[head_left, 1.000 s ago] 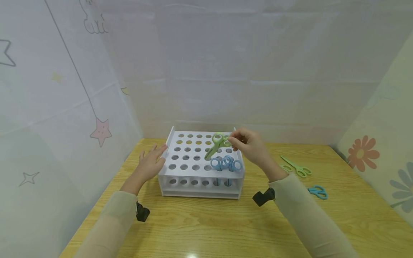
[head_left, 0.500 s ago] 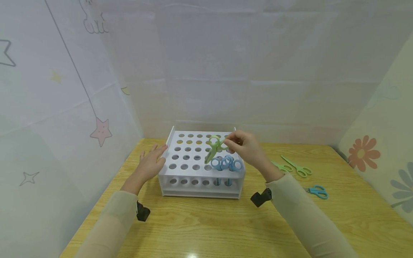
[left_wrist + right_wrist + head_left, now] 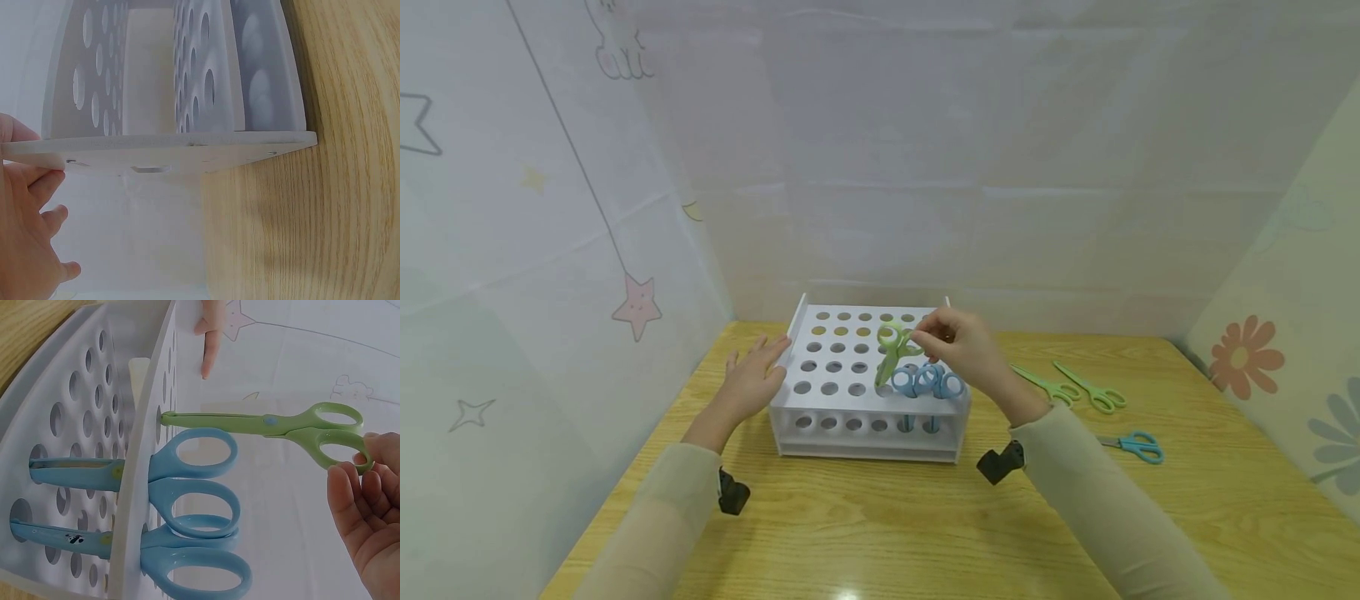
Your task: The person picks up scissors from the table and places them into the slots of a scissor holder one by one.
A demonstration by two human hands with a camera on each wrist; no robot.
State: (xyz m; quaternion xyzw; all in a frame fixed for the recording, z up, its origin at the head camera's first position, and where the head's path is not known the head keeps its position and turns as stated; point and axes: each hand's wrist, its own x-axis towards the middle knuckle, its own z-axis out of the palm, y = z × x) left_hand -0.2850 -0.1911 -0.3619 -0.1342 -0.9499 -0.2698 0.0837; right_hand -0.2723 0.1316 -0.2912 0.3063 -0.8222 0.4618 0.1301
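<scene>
In the head view, my right hand [image 3: 966, 346] pinches the handle loop of green scissors [image 3: 892, 354] over the white holed rack [image 3: 842, 402]. Their blades point down, with the tip at a front-row hole; in the right wrist view the green scissors [image 3: 262, 422] have their tip at that hole's mouth. Two pairs of blue scissors [image 3: 194, 456] stand in adjoining holes, blades through the lower shelf. My left hand [image 3: 751, 383] holds the rack's left side panel [image 3: 156, 147]; the left wrist view shows the panel between digits of the left hand [image 3: 28, 231], other fingers spread outside.
Right of the rack, two more green scissors [image 3: 1101, 398] and one pair of blue scissors [image 3: 1138, 446] lie on the wooden table [image 3: 880, 525]. Light printed cloth walls [image 3: 880, 167] surround the table at the back and sides.
My right hand has moved left and slightly down, bringing the green scissors more upright and their tip to a front-row hole. The left hand and rack have stayed put.
</scene>
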